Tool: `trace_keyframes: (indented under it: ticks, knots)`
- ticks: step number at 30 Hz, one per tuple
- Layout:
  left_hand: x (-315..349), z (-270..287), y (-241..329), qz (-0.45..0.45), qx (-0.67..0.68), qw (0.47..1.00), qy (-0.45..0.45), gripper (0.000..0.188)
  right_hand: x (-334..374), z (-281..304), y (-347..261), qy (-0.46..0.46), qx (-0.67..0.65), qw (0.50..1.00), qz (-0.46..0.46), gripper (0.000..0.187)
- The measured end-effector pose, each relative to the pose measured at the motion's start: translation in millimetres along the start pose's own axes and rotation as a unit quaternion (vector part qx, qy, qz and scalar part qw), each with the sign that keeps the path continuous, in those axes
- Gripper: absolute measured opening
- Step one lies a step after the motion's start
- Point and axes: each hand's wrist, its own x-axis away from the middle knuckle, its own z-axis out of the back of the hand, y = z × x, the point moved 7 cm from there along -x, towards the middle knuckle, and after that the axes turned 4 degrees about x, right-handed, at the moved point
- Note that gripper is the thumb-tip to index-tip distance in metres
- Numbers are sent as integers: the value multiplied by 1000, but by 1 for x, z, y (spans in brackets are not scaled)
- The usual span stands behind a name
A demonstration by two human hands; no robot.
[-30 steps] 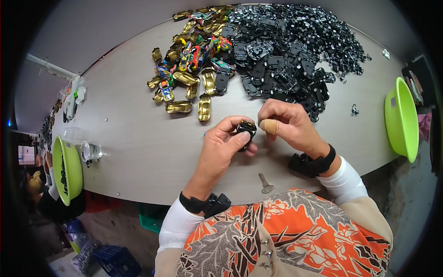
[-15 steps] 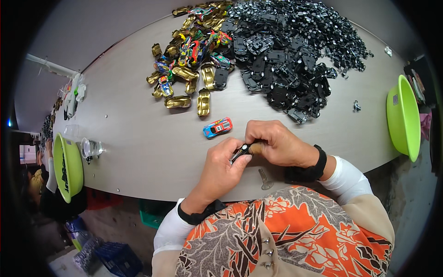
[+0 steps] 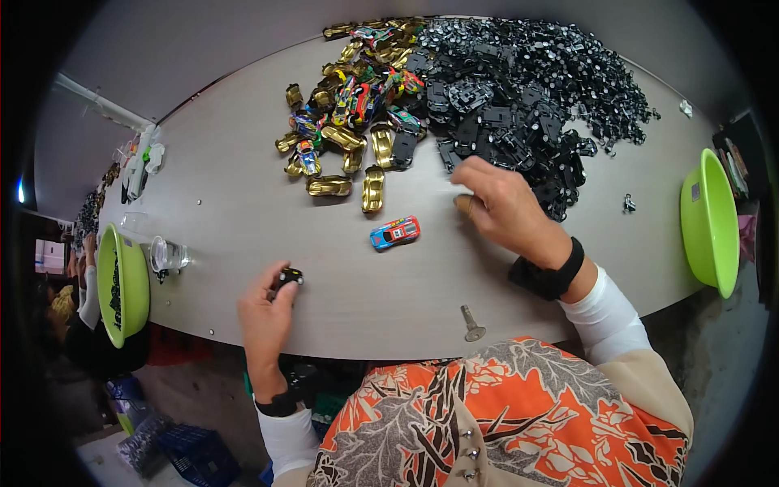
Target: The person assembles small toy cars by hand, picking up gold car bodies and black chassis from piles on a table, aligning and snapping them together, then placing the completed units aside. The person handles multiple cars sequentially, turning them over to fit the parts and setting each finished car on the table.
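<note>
My left hand is over the left part of the table, thumb and fingers pinching a small black toy car chassis with wheels. My right hand hovers at the near edge of a pile of black toy car chassis. Its fingers are bent but apart from the thumb, and nothing shows between them. Something tan covers the thumb tip. Between my hands, a blue and red toy car lies on the table. Close to my body is a small grey key-shaped piece.
Gold and multicoloured car bodies lie heaped left of the chassis, with small metallic wheel parts behind at right. A green basin stands right; another sits left beside a clear plastic cup. Someone's arm shows far left.
My hands have parted. The left carried the black chassis leftward from the middle, while the right let go and moved up toward the chassis pile. The view has shifted slightly.
</note>
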Motion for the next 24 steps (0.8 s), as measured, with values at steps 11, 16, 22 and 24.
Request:
trace_keyframes:
  ticks: [11,16,22,24]
  knots:
    - [-5,-80,97,-332,-103,934,-75,37,-1,-10,-3,-10,-81,996,31,4]
    - [-13,-124,113,-329,-235,900,-160,35,-7,-2,-1,36,-87,995,19,10]
    - [-34,-124,89,-118,209,952,-192,36,-7,-7,-1,-13,-142,990,-7,15]
    - [-36,-136,80,3,419,869,-264,39,-5,-11,-7,-38,-230,971,-52,18]
